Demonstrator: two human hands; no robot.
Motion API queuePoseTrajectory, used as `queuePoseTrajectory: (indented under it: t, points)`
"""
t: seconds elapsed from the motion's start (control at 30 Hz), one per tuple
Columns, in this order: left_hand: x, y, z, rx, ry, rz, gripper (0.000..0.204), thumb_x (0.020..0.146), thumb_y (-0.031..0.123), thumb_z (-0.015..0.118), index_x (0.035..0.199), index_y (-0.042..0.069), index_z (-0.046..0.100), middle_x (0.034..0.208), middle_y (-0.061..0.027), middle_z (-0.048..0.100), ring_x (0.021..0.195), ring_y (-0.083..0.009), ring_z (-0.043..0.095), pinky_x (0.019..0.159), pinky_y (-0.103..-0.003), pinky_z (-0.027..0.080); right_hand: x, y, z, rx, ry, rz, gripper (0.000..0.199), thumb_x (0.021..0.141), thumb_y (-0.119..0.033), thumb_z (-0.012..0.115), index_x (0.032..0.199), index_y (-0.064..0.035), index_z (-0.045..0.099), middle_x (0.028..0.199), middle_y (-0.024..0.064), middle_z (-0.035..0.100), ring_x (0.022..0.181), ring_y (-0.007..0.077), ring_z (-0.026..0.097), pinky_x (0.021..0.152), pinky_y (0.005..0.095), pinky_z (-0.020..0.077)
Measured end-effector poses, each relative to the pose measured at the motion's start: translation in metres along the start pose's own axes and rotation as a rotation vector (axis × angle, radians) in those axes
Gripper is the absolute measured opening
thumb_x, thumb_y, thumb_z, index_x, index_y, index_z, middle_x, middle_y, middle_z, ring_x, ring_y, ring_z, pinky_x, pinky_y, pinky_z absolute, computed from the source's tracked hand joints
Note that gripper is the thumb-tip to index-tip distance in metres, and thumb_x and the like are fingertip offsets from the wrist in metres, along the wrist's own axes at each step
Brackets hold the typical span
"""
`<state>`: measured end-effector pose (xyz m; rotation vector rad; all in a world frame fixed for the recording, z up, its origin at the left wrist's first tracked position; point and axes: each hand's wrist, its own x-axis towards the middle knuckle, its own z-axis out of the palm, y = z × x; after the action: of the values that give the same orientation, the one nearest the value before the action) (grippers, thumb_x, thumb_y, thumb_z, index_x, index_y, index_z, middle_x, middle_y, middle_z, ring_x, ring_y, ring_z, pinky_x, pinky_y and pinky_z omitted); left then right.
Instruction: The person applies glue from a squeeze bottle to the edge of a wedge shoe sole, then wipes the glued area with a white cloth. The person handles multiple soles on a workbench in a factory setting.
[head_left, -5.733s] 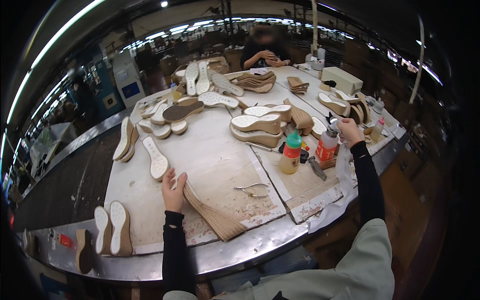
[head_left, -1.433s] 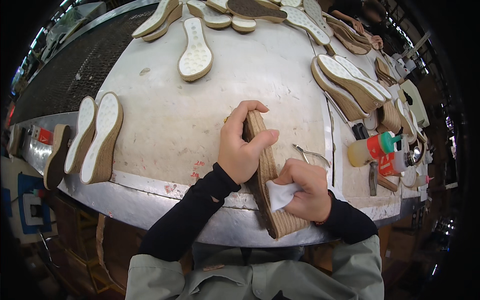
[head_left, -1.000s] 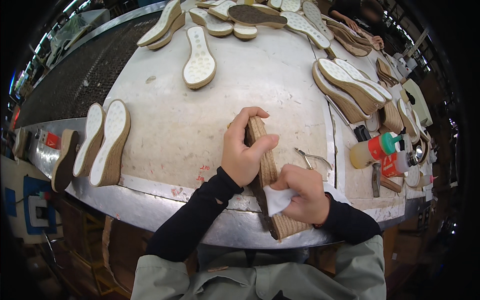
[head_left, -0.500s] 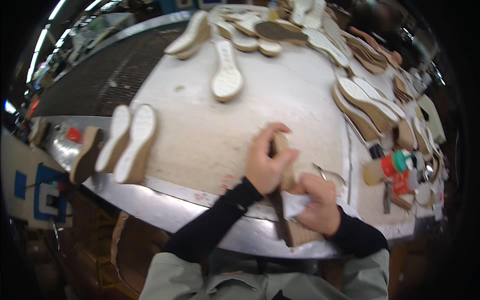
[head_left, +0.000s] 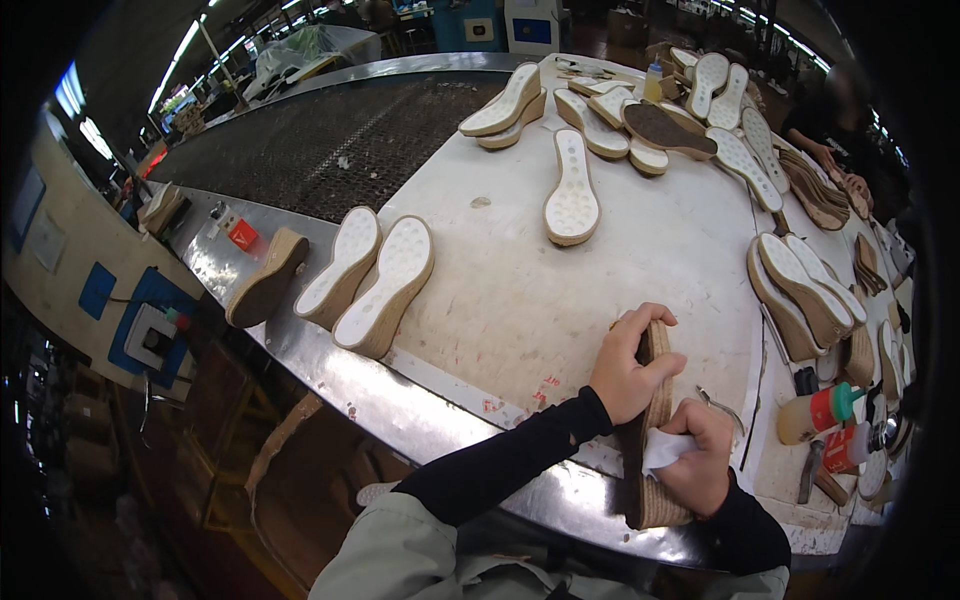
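Observation:
At the table's near edge a wedge shoe sole (head_left: 661, 507) stands on its side, its woven tan sidewall facing right and its dark brown face to the left. My left hand (head_left: 632, 368) is wrapped round its far end, thumb on the sidewall and fingers over the top. My right hand (head_left: 703, 462) is closed on a small white cloth (head_left: 664, 450), which lies against the sidewall nearer to me. Just right of the hands, a thin curved metal tool (head_left: 722, 408) rests on the table.
Left of my arms, two white-topped wedge soles (head_left: 384, 286) and a brown one (head_left: 268, 277) stand along the metal edge. More soles (head_left: 571, 187) are spread across the far side and right. A green-capped bottle (head_left: 815, 414) lies at right. Another person (head_left: 835, 130) is at the far right.
The view has swung left, so the table and soles appear farther right and lower. Both hands keep their hold on the sole and cloth.

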<state>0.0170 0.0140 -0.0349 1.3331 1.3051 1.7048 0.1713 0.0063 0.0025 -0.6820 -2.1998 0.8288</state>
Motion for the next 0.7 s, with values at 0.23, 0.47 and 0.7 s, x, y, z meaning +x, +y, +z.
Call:
queuePoseTrajectory:
  t: [0.23,0.47,0.7]
  points:
    - [0.0013,0.0032,-0.0014,-0.005,-0.012,-0.025,0.035,0.071,0.013,0.065,0.103,0.004,0.052,0.081,-0.0053,0.049,0.075,-0.0129,0.046,0.070,-0.026,0.040,0.0045,-0.0024,0.0013,0.002,0.040,-0.020,0.023,0.063,-0.001,0.072,0.062,-0.0016,0.050,0.057,0.0082,0.049,0.049,0.0212,0.050,0.047,0.0294,0.0358]
    - [-0.0022,0.0020,-0.0017,0.015,0.014,-0.009,0.036,0.071,0.017,0.065,0.102,0.004,0.052,0.081,-0.0062,0.049,0.076,-0.0154,0.046,0.071,-0.028,0.040,0.0006,-0.0008,0.0047,0.032,0.035,0.007,0.023,0.063,-0.002,0.073,0.062,-0.0010,0.050,0.057,0.0086,0.048,0.050,0.0207,0.050,0.047,0.0293,0.0358]
    - [-0.0005,0.0059,-0.0030,-0.028,-0.007,-0.083,0.038,0.068,0.020,0.065,0.101,0.006,0.052,0.092,-0.0150,0.054,0.089,-0.0289,0.051,0.083,-0.036,0.040,0.0073,-0.0054,0.0051,0.015,0.073,-0.046,0.022,0.062,-0.002,0.072,0.062,-0.0011,0.050,0.056,0.0079,0.048,0.049,0.0199,0.049,0.047,0.0288,0.0355]
